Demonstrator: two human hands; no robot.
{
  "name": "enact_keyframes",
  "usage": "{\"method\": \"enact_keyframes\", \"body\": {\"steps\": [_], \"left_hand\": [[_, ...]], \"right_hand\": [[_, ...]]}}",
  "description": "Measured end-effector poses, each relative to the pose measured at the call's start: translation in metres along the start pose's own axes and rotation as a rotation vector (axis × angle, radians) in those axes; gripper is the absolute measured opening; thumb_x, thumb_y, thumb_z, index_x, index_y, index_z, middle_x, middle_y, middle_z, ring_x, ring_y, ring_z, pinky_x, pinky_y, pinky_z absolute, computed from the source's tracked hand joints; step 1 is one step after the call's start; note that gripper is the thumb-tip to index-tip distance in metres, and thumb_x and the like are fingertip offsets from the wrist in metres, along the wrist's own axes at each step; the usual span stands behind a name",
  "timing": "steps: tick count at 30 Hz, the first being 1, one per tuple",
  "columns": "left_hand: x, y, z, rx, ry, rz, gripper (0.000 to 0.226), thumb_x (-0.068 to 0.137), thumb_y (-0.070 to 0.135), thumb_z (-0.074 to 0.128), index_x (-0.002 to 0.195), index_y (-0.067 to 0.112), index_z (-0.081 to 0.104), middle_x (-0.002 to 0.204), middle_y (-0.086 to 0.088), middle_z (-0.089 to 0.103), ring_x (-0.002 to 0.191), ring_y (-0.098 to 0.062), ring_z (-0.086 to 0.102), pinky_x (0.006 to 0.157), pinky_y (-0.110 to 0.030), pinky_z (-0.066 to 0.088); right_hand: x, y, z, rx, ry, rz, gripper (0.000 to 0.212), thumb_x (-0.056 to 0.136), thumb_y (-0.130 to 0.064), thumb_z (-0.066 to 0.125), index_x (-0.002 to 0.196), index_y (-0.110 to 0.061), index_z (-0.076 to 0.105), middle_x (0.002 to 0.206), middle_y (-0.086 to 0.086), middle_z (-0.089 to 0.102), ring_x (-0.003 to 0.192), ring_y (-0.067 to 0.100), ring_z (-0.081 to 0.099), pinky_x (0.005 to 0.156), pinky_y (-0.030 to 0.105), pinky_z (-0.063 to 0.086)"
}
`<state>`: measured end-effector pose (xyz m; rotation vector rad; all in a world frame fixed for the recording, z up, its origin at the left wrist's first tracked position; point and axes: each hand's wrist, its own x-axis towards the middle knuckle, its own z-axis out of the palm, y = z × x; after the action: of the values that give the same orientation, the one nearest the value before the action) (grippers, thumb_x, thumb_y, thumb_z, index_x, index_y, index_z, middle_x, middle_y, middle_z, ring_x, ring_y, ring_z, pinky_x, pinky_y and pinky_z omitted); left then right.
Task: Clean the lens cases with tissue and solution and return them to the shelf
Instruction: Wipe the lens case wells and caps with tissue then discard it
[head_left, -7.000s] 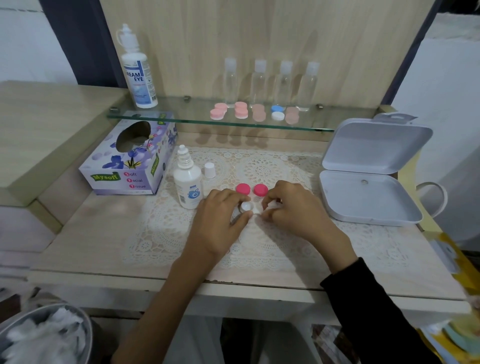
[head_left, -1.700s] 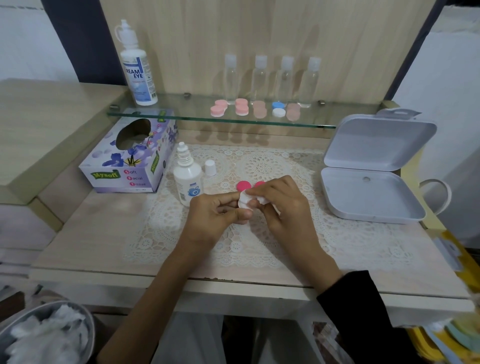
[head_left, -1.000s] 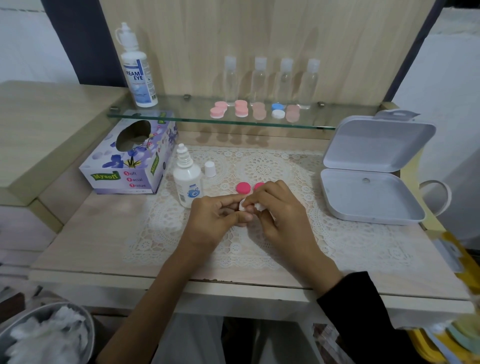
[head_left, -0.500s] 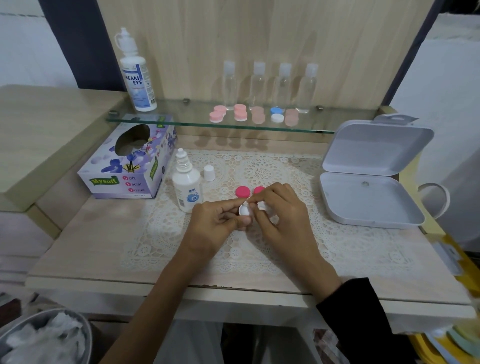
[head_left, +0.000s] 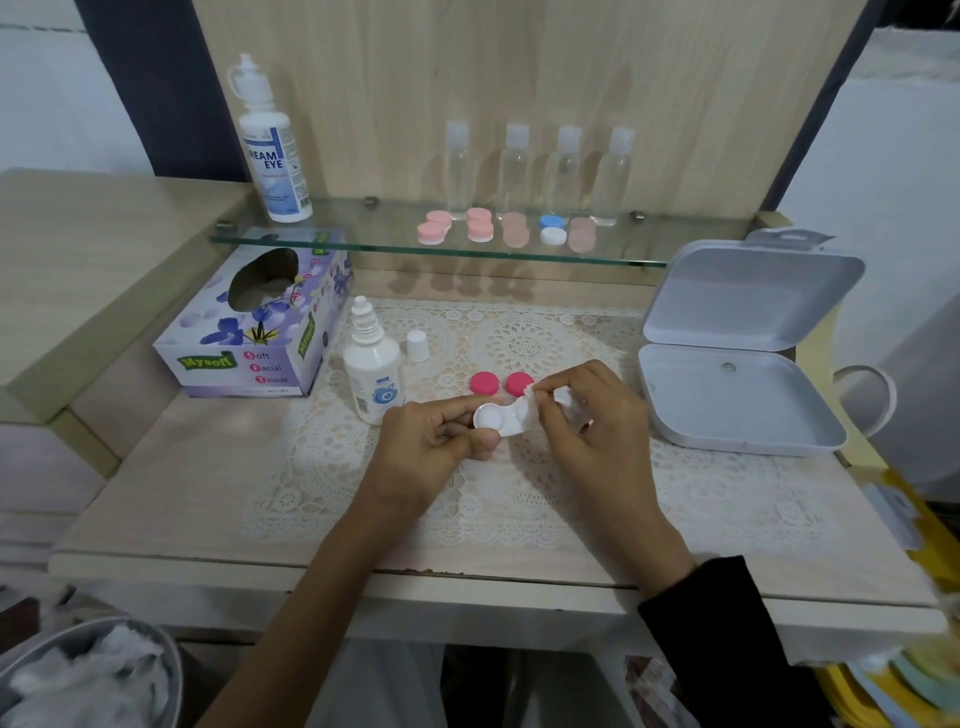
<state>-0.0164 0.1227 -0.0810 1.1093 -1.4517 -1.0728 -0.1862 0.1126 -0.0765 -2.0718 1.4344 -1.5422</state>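
Soft, rather dim indoor light falls from above and in front. The clear bottles (head_left: 460, 171) throw faint shadows on the back panel (head_left: 519, 78), and blurred shadows sit below the glass shelf (head_left: 363, 244). The left hand (head_left: 436, 441) and right hand (head_left: 592, 421) cast a weak shadow on the counter (head_left: 182, 493). The white lens case (head_left: 501, 418) and tissue (head_left: 569, 402) nearly merge in brightness. Wide-angle bending bows the counter's front edge. The bin (head_left: 78, 670) in the lower left corner is smeared and soft.
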Motion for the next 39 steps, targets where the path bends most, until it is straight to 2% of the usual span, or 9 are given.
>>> {"method": "enact_keyframes", "body": {"steps": [2,5,9,14,20,25,29,33,39], "left_hand": [[0.000,0.000,0.000,-0.017,0.009,-0.012,0.039,0.077,-0.001,0.071,0.109,0.022,0.067,0.090,-0.003,0.075,0.078,-0.021,0.072,0.081,-0.032,0.056],[0.001,0.001,0.001,-0.028,0.012,-0.017,0.038,0.077,-0.001,0.071,0.107,0.023,0.067,0.089,-0.002,0.075,0.078,-0.020,0.072,0.080,-0.031,0.056],[0.000,0.003,0.001,-0.047,-0.018,0.009,0.037,0.080,-0.005,0.068,0.112,0.012,0.067,0.090,-0.008,0.074,0.082,-0.022,0.071,0.076,-0.025,0.056],[0.000,0.001,0.001,-0.009,-0.038,0.039,0.039,0.079,-0.005,0.068,0.110,0.018,0.067,0.086,-0.009,0.074,0.079,-0.026,0.072,0.080,-0.030,0.056],[0.000,0.001,0.001,0.003,-0.048,0.063,0.036,0.080,-0.010,0.065,0.106,0.015,0.069,0.085,-0.007,0.074,0.075,-0.016,0.071,0.072,-0.021,0.054],[0.000,0.002,0.002,-0.046,-0.028,0.024,0.034,0.080,-0.010,0.064,0.110,0.005,0.067,0.088,-0.010,0.074,0.078,-0.019,0.071,0.070,-0.020,0.054],[0.000,0.002,0.001,-0.059,-0.016,0.013,0.033,0.079,-0.006,0.067,0.109,0.010,0.067,0.087,-0.005,0.074,0.081,-0.019,0.071,0.071,-0.021,0.055],[0.000,0.001,0.001,-0.057,0.002,-0.018,0.037,0.078,-0.004,0.069,0.114,0.005,0.065,0.083,0.001,0.074,0.074,-0.015,0.071,0.070,-0.018,0.053],[-0.001,0.003,0.001,-0.042,-0.016,-0.004,0.042,0.078,-0.004,0.069,0.107,0.025,0.065,0.081,0.004,0.075,0.071,-0.012,0.070,0.071,-0.016,0.052]], "right_hand": [[0.000,0.001,-0.001,-0.023,0.000,-0.007,0.008,0.083,-0.001,0.067,0.083,-0.009,0.067,0.081,-0.001,0.061,0.076,0.011,0.056,0.064,0.024,0.040],[-0.003,-0.004,0.001,-0.077,-0.035,-0.065,0.010,0.081,0.002,0.066,0.083,-0.008,0.065,0.082,-0.001,0.059,0.076,0.012,0.053,0.066,0.017,0.035],[-0.013,-0.015,0.008,-0.076,-0.139,-0.191,0.008,0.084,-0.003,0.060,0.086,-0.008,0.065,0.087,0.003,0.058,0.079,0.015,0.053,0.068,0.019,0.039],[-0.011,-0.013,0.008,-0.065,-0.089,-0.186,0.009,0.085,-0.002,0.066,0.091,-0.007,0.070,0.092,0.004,0.061,0.087,0.017,0.057,0.073,0.022,0.044],[-0.012,-0.016,0.009,-0.042,-0.115,-0.276,0.014,0.079,0.008,0.065,0.087,-0.003,0.070,0.088,0.006,0.061,0.083,0.016,0.056,0.071,0.024,0.045],[-0.012,-0.018,0.007,-0.025,-0.119,-0.228,0.017,0.076,0.008,0.064,0.084,-0.006,0.068,0.086,0.005,0.062,0.080,0.015,0.055,0.070,0.021,0.043],[-0.011,-0.014,0.005,-0.074,-0.134,-0.177,0.017,0.075,0.009,0.069,0.082,-0.007,0.065,0.086,0.001,0.060,0.082,0.010,0.052,0.072,0.010,0.035],[-0.007,-0.009,0.002,-0.116,-0.063,-0.126,0.020,0.074,0.012,0.065,0.082,-0.006,0.064,0.083,0.001,0.059,0.080,0.014,0.052,0.070,0.011,0.033],[-0.003,-0.002,0.001,-0.130,0.005,-0.111,0.015,0.079,0.007,0.068,0.086,-0.005,0.068,0.086,0.002,0.063,0.081,0.018,0.057,0.070,0.019,0.040]]}}
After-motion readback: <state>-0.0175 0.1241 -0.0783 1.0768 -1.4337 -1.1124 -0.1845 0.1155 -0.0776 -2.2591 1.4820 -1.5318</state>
